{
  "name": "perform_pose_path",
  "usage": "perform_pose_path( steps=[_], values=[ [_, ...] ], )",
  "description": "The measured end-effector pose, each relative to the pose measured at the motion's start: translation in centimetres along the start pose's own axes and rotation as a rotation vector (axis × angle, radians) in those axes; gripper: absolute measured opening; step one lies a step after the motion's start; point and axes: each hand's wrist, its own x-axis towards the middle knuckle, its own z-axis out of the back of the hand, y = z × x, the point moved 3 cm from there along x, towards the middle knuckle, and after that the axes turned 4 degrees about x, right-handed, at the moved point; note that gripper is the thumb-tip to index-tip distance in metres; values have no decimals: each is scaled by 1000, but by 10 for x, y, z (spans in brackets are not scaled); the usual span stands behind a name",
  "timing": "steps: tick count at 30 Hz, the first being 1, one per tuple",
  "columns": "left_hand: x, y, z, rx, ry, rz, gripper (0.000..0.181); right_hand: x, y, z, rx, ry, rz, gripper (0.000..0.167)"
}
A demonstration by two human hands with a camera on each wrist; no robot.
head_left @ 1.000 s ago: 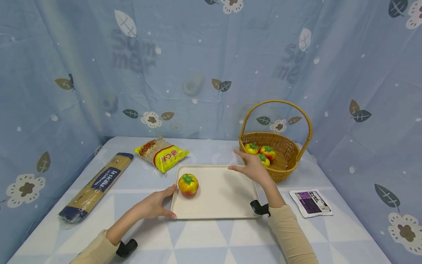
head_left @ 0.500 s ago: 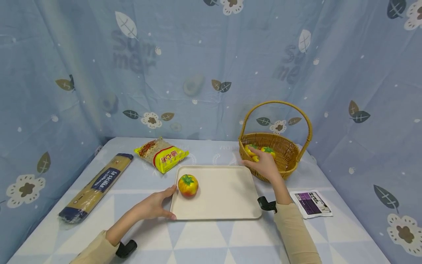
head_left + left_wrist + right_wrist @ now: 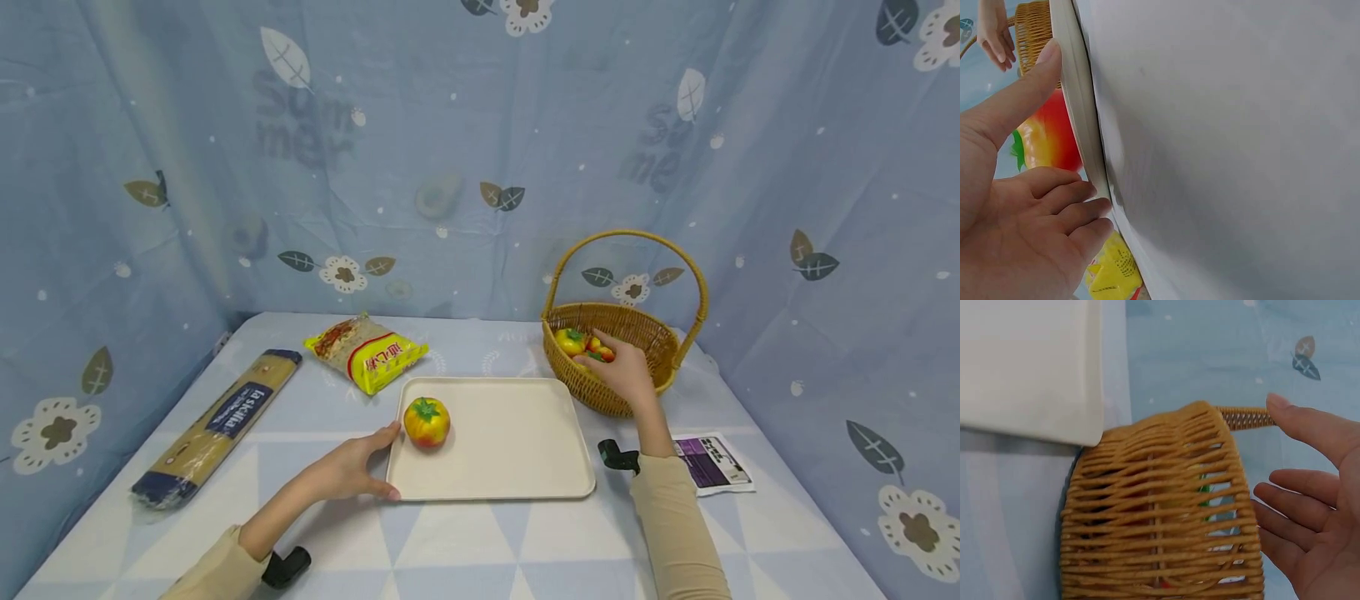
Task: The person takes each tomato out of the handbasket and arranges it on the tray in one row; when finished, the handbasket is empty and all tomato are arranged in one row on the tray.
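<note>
My left hand [image 3: 347, 468] rests at the left edge of a cream rectangular tray [image 3: 510, 442], thumb and fingers spread along its rim. In the left wrist view, the fingertips meet that rim. A yellow-red fruit with a green leafy top, like a persimmon [image 3: 427, 422], sits on the tray's left part. My right hand [image 3: 628, 372] reaches over the front rim of a wicker basket [image 3: 581, 390], fingers parted above similar fruits [image 3: 570, 342] inside. In the right wrist view, the hand is beside the basket [image 3: 1160, 519] with relaxed fingers, holding nothing visible.
A spaghetti pack [image 3: 225, 421] lies at the left, and a yellow noodle bag [image 3: 367, 352] behind the tray. A white-and-purple packet [image 3: 712, 465] lies right, partly behind the right forearm. The basket's tall handle [image 3: 633, 233] arches up; a curtain [image 3: 450, 150] closes off the back.
My right hand has moved right, from above the tray's far right corner to over the basket's fruits. The left hand, tray and fruit on it stay in place.
</note>
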Motion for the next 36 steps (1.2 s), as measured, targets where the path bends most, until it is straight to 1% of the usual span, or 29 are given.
perform_pose_path(
  steps=[4,7,11,19,22,28,36],
  values=[
    [0,-1,0,-9,2,4,108,1,-11,0,-3,20,-29,68],
    [-1,-2,1,-14,5,10,109,2,-20,1,-25,36,-37,67],
    [0,-2,1,-9,5,17,109,3,-27,2,-32,51,-56,64],
    [0,-5,2,-4,4,25,108,4,-30,5,-70,135,-88,60],
    [0,-5,2,-7,7,29,108,6,-32,4,-78,164,-80,57],
    [0,-3,2,-1,5,27,108,9,-35,0,-94,182,-59,54],
    [-1,-3,2,0,11,32,107,13,-38,-3,-108,206,-121,54]
  ],
)
